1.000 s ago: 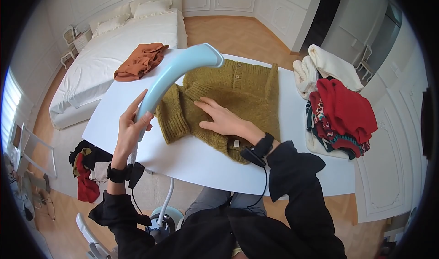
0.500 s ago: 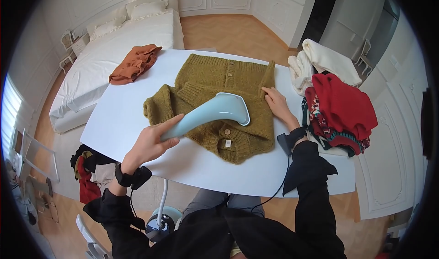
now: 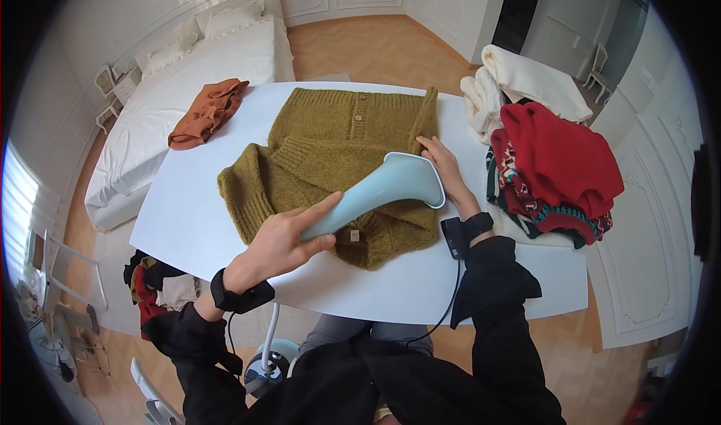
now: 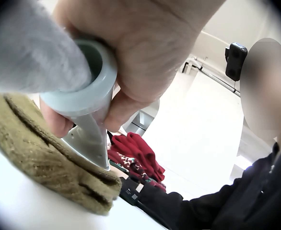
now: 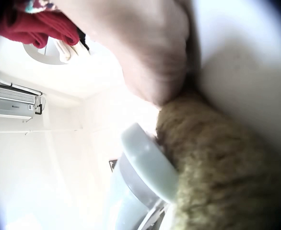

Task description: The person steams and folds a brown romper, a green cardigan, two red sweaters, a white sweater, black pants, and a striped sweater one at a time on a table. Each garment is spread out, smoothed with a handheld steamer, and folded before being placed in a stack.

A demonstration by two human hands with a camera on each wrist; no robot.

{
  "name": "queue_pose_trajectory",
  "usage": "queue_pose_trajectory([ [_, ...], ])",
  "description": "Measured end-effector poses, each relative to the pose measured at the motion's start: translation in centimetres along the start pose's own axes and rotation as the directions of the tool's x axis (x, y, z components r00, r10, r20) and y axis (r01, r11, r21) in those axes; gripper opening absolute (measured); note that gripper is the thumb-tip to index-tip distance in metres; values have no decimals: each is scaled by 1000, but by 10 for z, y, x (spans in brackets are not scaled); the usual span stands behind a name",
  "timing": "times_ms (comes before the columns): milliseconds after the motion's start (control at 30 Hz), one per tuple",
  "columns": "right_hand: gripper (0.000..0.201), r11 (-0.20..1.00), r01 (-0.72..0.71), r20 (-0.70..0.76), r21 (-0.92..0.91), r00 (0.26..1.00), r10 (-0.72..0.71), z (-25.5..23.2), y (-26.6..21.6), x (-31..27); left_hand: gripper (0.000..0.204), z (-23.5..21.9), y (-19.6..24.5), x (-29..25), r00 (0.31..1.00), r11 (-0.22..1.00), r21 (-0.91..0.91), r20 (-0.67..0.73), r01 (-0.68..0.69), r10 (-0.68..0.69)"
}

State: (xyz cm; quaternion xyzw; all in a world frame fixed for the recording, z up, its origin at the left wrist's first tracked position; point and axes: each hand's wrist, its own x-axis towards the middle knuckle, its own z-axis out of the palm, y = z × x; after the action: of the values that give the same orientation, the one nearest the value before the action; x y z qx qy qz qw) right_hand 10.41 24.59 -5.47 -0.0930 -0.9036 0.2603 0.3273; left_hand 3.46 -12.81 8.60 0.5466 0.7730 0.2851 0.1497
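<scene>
My left hand (image 3: 276, 246) grips the handle of a light blue garment steamer head (image 3: 375, 191), its index finger stretched along the top. The steamer head is over the right half of a folded olive-green knit cardigan (image 3: 289, 173). Its wide face points right, close to my right hand (image 3: 448, 176), whose fingers hold the cardigan's right edge; the thumb is hidden. In the left wrist view a pale hose (image 4: 35, 52) enters the handle's base. The right wrist view has the steamer's rim (image 5: 147, 163) right at the fuzzy knit (image 5: 217, 167).
The cardigan lies on a white table (image 3: 188, 192). A rust-brown garment (image 3: 209, 113) lies at the back left, and folded red and patterned knits (image 3: 559, 158) are stacked at the right beside white ones (image 3: 529, 83). More clothes (image 3: 169, 282) sit low at the left.
My left hand has brought the steamer head down and right over the cardigan. My right hand has gone from the cardigan's middle to its right edge.
</scene>
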Motion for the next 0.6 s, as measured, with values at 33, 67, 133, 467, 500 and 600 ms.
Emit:
queue_pose_trajectory([
  [33,33,999,0,3,46,1000,0,0,2,0,65,2,3,3,1000,1000,6,13,-22,22],
  [67,33,999,-3,-1,48,1000,3,0,2,0,65,3,6,5,1000,1000,9,17,-23,23],
  [133,34,994,0,7,110,1000,0,-1,1,0,65,4,12,7,999,1000,5,48,15,-15],
  [467,35,998,-47,14,44,999,47,1,0,-1,63,-4,-10,-21,990,1000,14,-142,25,-23],
  [500,35,998,-45,11,38,999,44,1,0,-1,62,-7,-14,-25,985,999,4,-162,53,-52],
  [600,35,999,-41,8,26,999,40,1,0,0,61,-15,-21,-35,974,996,-6,-208,86,-85],
])
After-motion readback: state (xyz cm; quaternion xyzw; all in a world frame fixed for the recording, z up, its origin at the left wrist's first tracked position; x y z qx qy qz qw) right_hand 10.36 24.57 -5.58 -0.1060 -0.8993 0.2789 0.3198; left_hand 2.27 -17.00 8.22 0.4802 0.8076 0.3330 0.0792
